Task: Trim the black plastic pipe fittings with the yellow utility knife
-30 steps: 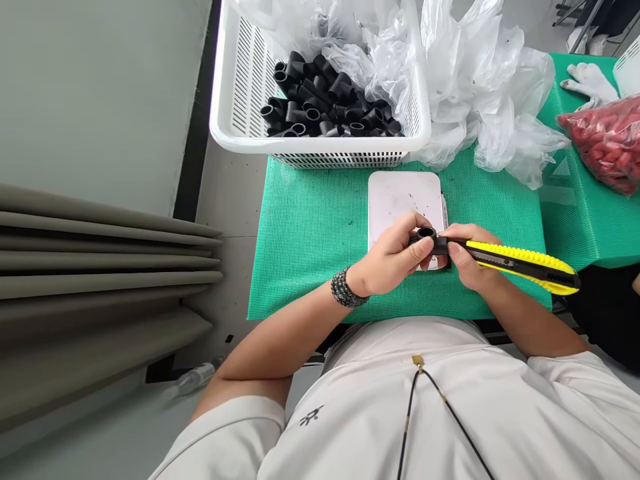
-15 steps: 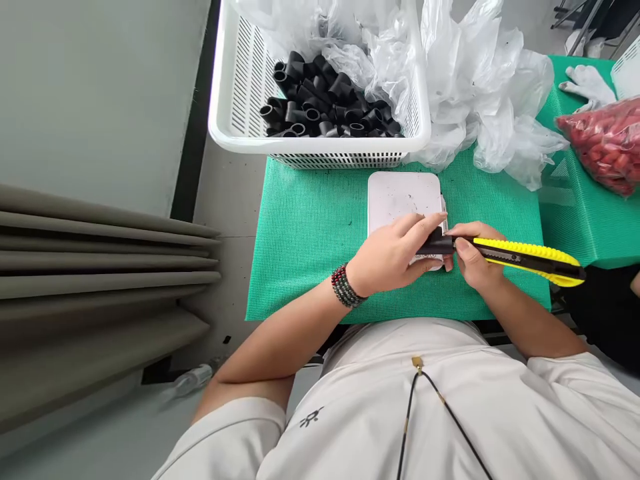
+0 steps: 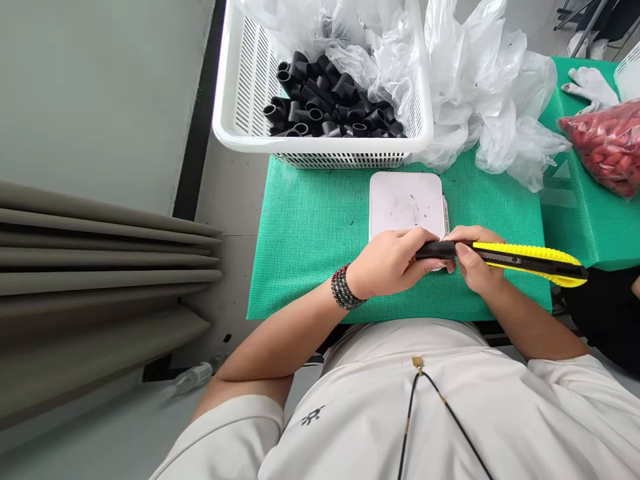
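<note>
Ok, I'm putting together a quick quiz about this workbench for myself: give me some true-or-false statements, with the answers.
1. The left hand grips a black pipe fitting. True.
2. The right hand holds a yellow utility knife. True.
3. The beaded bracelet is on the right wrist. False: it is on the left wrist.
4. A white pad lies on a green mesh mat. True.
5. The bag of red parts lies left of the hands. False: it lies to their right, beyond the knife.
</note>
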Action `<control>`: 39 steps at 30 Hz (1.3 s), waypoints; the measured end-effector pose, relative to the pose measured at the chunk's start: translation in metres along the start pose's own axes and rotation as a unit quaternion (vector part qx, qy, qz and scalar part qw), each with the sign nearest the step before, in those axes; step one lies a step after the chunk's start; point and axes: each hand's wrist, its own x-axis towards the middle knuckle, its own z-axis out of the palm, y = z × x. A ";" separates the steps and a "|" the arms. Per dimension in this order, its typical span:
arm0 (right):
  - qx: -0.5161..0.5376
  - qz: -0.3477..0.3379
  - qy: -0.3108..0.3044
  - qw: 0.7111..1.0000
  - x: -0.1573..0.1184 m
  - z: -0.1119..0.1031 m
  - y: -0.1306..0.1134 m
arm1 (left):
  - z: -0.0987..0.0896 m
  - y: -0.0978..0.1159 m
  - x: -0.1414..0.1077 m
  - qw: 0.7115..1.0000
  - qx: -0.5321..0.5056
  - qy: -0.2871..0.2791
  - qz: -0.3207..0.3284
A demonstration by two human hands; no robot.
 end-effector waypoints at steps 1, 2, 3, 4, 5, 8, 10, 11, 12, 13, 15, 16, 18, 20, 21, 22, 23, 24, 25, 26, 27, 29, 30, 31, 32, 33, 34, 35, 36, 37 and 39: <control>-0.005 -0.004 -0.010 1.000 0.000 -0.001 0.000 | -0.002 0.003 0.001 0.998 -0.051 -0.016 -0.023; -0.010 -0.012 -0.020 1.000 0.000 -0.002 0.000 | -0.004 0.006 0.003 0.993 -0.106 -0.030 -0.052; -0.013 -0.025 -0.031 0.999 0.000 -0.002 0.000 | -0.006 0.009 0.005 0.981 -0.165 -0.049 -0.090; -0.015 -0.044 -0.041 0.998 0.000 -0.003 -0.001 | -0.008 0.012 0.007 0.962 -0.226 -0.071 -0.136; -0.017 -0.068 -0.051 0.996 0.000 -0.004 -0.002 | -0.009 0.015 0.009 0.934 -0.290 -0.101 -0.184; -0.029 -0.129 -0.071 0.989 0.001 -0.006 -0.003 | -0.010 0.020 0.013 0.833 -0.441 -0.193 -0.274; -0.035 -0.131 -0.078 0.988 0.001 -0.008 -0.002 | -0.009 0.019 0.014 0.814 -0.467 -0.209 -0.275; -0.032 -0.119 -0.075 0.989 0.001 -0.008 0.000 | -0.008 0.018 0.014 0.830 -0.454 -0.193 -0.261; -0.025 -0.101 -0.067 0.992 0.001 -0.008 0.001 | -0.006 0.016 0.013 0.859 -0.423 -0.165 -0.236; -0.014 -0.080 -0.055 0.995 0.002 -0.007 0.002 | -0.004 0.014 0.012 0.897 -0.375 -0.121 -0.201; 0.022 -0.036 -0.020 0.999 0.004 -0.005 0.004 | 0.000 0.008 0.009 0.971 -0.217 -0.022 -0.099; 0.043 -0.017 -0.006 0.999 0.006 -0.004 0.004 | 0.002 0.004 0.008 0.992 -0.116 0.018 -0.044; 0.080 0.010 0.009 0.997 0.008 -0.001 0.004 | 0.006 -0.001 0.005 0.995 0.056 0.065 0.048; 0.090 0.023 0.021 0.995 0.010 0.001 0.003 | 0.009 -0.005 0.002 0.977 0.167 0.083 0.103; 0.082 0.027 0.027 0.996 0.010 0.002 0.003 | 0.011 -0.006 0.001 0.970 0.197 0.086 0.115; 0.072 0.031 0.033 0.996 0.010 0.002 0.003 | 0.012 -0.006 0.000 0.966 0.212 0.087 0.116; 0.065 0.036 0.034 0.997 0.010 0.002 0.003 | 0.012 -0.005 -0.001 0.968 0.211 0.086 0.108; 0.064 0.042 0.029 0.997 0.009 0.003 0.003 | 0.012 -0.003 -0.001 0.973 0.193 0.084 0.090; 0.069 0.048 0.020 0.996 0.008 0.003 0.004 | 0.011 -0.001 0.000 0.982 0.156 0.081 0.062; 0.077 0.051 0.010 0.996 0.007 0.004 0.004 | 0.010 0.002 0.001 0.991 0.104 0.074 0.026; 0.085 0.051 0.000 0.995 0.006 0.004 0.004 | 0.007 0.005 0.003 0.997 0.040 0.061 -0.019; 0.086 0.039 -0.014 0.995 0.003 0.005 0.004 | 0.001 0.010 0.007 0.987 -0.106 0.015 -0.118; 0.075 0.029 -0.018 0.997 0.001 0.004 0.004 | -0.002 0.012 0.009 0.969 -0.181 -0.018 -0.165; 0.054 0.017 -0.023 0.998 0.000 0.003 0.003 | -0.005 0.013 0.011 0.944 -0.257 -0.053 -0.202; 0.025 0.003 -0.029 0.999 -0.002 0.002 0.003 | -0.007 0.014 0.012 0.912 -0.328 -0.086 -0.229; -0.007 -0.011 -0.034 0.999 -0.003 0.000 0.002 | -0.008 0.014 0.013 0.882 -0.385 -0.106 -0.249; -0.036 -0.024 -0.037 0.998 -0.004 -0.002 0.002 | -0.009 0.014 0.014 0.859 -0.423 -0.120 -0.261; -0.059 -0.034 -0.040 0.997 -0.005 -0.003 0.002 | -0.009 0.014 0.014 0.848 -0.441 -0.124 -0.265; -0.070 -0.039 -0.040 0.996 -0.005 -0.004 0.001 | -0.008 0.013 0.014 0.851 -0.437 -0.118 -0.265; -0.068 -0.039 -0.037 0.996 -0.005 -0.005 0.001 | -0.006 0.013 0.013 0.865 -0.418 -0.105 -0.259; -0.036 -0.019 -0.019 0.999 -0.002 -0.003 0.002 | -0.002 0.011 0.011 0.908 -0.351 -0.051 -0.224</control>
